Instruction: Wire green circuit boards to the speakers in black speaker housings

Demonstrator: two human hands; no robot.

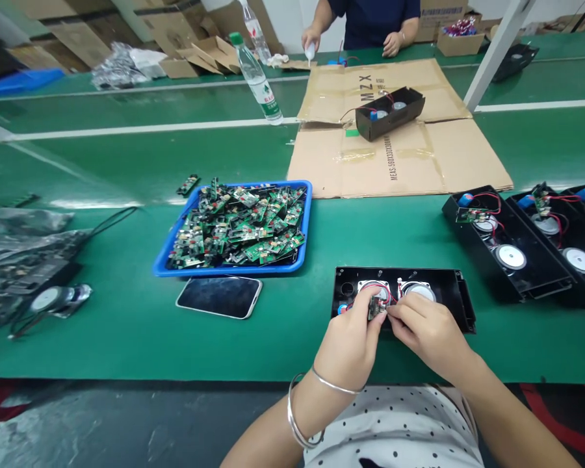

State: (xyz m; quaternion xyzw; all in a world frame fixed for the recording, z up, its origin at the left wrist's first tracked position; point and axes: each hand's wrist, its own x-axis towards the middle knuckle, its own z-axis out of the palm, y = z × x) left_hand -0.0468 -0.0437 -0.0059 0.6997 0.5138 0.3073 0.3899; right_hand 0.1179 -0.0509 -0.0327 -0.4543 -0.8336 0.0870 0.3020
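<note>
A black speaker housing (451,296) lies open side up before me, with two round speakers (419,290) and red wires inside. Over its front edge, my left hand (358,331) is closed on a small green circuit board (376,307), pinched between thumb and fingers. My right hand (426,325) has its fingertips pressed together at the board's right edge; whatever they pinch is too small to make out, perhaps a wire end. A blue part (342,309) sits at the housing's left end.
A blue tray (158,263) heaped with circuit boards stands left, a phone (219,297) in front of it. More speaker housings (517,276) stand right. Beyond lie flattened cardboard (322,159) with another housing (390,116), and a bottle (258,81). A co-worker (377,23) is across the table.
</note>
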